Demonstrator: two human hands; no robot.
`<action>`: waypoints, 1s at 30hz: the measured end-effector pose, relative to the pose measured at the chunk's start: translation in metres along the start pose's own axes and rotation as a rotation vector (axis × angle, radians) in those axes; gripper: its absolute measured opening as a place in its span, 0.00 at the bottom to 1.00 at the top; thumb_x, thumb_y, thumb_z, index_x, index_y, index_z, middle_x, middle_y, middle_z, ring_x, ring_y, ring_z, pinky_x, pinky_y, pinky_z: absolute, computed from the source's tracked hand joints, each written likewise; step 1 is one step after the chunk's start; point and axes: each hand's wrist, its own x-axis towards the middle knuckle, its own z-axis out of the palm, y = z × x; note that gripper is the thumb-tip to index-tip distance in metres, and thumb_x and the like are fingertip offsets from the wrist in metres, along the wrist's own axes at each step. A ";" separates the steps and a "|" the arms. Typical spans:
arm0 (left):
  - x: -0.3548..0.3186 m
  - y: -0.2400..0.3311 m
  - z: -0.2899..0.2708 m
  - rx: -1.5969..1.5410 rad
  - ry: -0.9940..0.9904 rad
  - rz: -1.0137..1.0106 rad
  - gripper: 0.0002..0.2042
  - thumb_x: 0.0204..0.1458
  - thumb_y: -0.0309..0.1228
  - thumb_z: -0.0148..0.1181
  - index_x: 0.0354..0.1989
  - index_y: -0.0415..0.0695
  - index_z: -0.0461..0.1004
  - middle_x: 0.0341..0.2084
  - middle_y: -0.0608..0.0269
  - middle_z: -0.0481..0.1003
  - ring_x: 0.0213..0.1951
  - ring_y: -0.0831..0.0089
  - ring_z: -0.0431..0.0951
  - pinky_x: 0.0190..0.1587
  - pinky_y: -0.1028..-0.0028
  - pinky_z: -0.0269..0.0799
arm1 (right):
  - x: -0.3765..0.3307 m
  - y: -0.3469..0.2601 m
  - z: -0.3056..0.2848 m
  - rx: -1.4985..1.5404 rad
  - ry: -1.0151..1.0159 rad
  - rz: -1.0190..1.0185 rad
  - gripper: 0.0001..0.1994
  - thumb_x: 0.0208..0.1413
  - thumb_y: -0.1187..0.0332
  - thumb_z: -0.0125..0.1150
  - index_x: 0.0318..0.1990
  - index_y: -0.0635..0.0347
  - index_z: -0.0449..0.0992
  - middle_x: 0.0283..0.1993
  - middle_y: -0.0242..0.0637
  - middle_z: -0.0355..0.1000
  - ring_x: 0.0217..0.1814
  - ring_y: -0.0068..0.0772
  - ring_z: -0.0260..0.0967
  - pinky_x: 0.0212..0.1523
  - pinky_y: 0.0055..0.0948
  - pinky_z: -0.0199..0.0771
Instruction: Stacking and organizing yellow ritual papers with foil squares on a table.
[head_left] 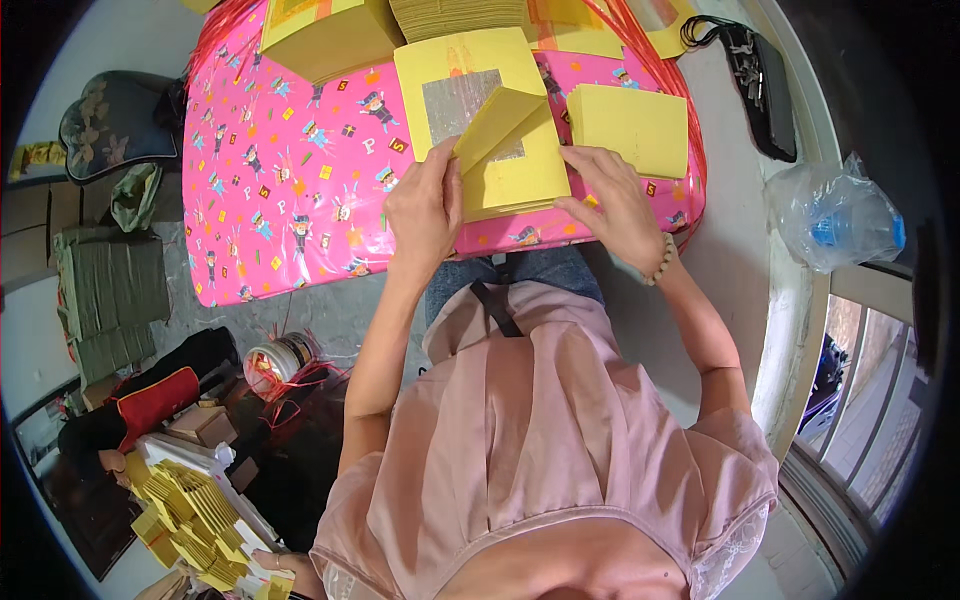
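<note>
A stack of yellow paper sheets with silver foil squares lies in front of me at the table's near edge. My left hand is closed at the stack's left side, pinching a yellow sheet whose near part is lifted and folded up diagonally. Part of a silver square shows beneath that fold. At the stack's right edge, my right hand rests with thumb and fingers apart, fingertips touching or very near the paper. To its upper right lies a small pile of folded yellow paper.
The table wears a pink patterned cover. Taller yellow paper stacks stand at the far side, and red plastic strings run along the right edge. At lower left, another person's hand is beside a tray of yellow folded papers.
</note>
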 end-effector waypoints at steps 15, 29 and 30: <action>0.004 -0.002 -0.012 0.055 -0.178 0.140 0.26 0.49 0.19 0.59 0.57 0.60 0.76 0.49 0.61 0.77 0.32 0.65 0.82 0.30 0.69 0.78 | 0.034 0.020 -0.020 -0.060 -0.029 -0.354 0.23 0.48 0.63 0.69 0.54 0.59 0.76 0.54 0.39 0.73 0.57 0.43 0.69 0.56 0.41 0.69; 0.007 0.009 -0.020 0.092 -0.303 0.197 0.27 0.40 0.47 0.73 0.53 0.56 0.79 0.43 0.67 0.79 0.37 0.66 0.79 0.36 0.68 0.76 | 0.071 0.020 -0.033 -0.118 -0.376 -0.473 0.20 0.45 0.64 0.69 0.46 0.61 0.76 0.45 0.37 0.73 0.49 0.41 0.72 0.49 0.39 0.74; 0.007 0.008 -0.020 0.099 -0.299 0.197 0.28 0.40 0.48 0.74 0.53 0.57 0.79 0.43 0.67 0.79 0.37 0.67 0.79 0.36 0.68 0.76 | 0.071 0.020 -0.033 -0.119 -0.377 -0.472 0.20 0.45 0.64 0.69 0.46 0.61 0.76 0.45 0.37 0.73 0.49 0.41 0.72 0.49 0.39 0.74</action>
